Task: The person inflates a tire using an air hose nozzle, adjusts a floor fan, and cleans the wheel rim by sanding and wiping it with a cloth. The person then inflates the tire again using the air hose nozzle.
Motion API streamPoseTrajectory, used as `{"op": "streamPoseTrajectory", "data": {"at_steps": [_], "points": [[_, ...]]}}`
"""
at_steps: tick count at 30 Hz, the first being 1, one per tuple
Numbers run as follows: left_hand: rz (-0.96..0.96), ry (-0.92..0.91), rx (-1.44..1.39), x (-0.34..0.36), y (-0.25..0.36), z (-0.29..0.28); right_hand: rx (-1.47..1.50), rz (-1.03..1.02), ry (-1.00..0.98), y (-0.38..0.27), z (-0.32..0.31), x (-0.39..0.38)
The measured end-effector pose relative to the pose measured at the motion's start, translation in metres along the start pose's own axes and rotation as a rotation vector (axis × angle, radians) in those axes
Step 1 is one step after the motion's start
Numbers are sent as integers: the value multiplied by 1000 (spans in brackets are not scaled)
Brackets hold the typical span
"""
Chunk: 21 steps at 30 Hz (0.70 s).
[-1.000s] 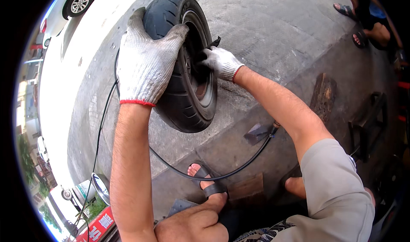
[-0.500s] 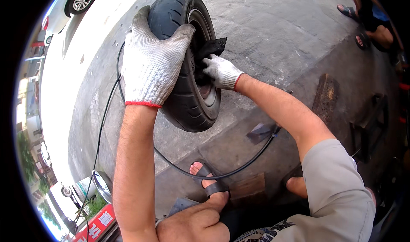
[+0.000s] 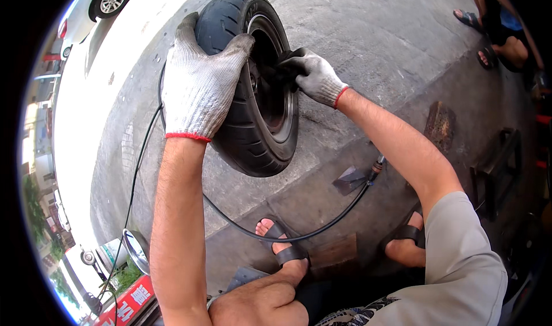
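Observation:
A scooter-sized wheel with a black treaded tyre stands tilted in front of me, its dark rim facing right. My left hand, in a whitish knit glove with a red cuff, clasps the tyre from the left, thumb over the near sidewall. My right hand, gloved alike, is at the rim's right side. Its fingers are closed on a black cloth-like piece that reaches into the wheel's hollow. Part of that piece is lost in the shadow there.
A black air hose curves beneath my arms to a metal coupling. On the concrete lie a wooden block and a flat board. A dark metal frame stands right. Another person's sandalled feet are far right; a parked car is far left.
My right hand has drawn back to the right and up, away from the hub, with the black piece in its fingers. The left hand and wheel have shifted only slightly.

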<state>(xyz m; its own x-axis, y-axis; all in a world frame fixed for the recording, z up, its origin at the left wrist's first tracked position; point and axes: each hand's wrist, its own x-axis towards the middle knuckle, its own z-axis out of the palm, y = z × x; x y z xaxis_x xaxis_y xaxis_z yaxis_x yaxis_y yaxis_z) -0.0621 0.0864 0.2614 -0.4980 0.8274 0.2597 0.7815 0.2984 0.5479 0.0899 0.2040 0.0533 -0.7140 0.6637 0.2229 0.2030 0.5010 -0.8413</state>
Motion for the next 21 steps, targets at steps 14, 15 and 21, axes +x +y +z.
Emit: {"op": "streamPoseTrajectory", "data": {"at_steps": [14,15,21], "points": [[25,12,6,-2,4,2,-706,208,-316,69,-20,-12],[24,22,2,1,4,3,-652,288,-192,79,-46,-22],[68,32,-6,2,-7,2,129,200,-7,22,-24,-12]]}}
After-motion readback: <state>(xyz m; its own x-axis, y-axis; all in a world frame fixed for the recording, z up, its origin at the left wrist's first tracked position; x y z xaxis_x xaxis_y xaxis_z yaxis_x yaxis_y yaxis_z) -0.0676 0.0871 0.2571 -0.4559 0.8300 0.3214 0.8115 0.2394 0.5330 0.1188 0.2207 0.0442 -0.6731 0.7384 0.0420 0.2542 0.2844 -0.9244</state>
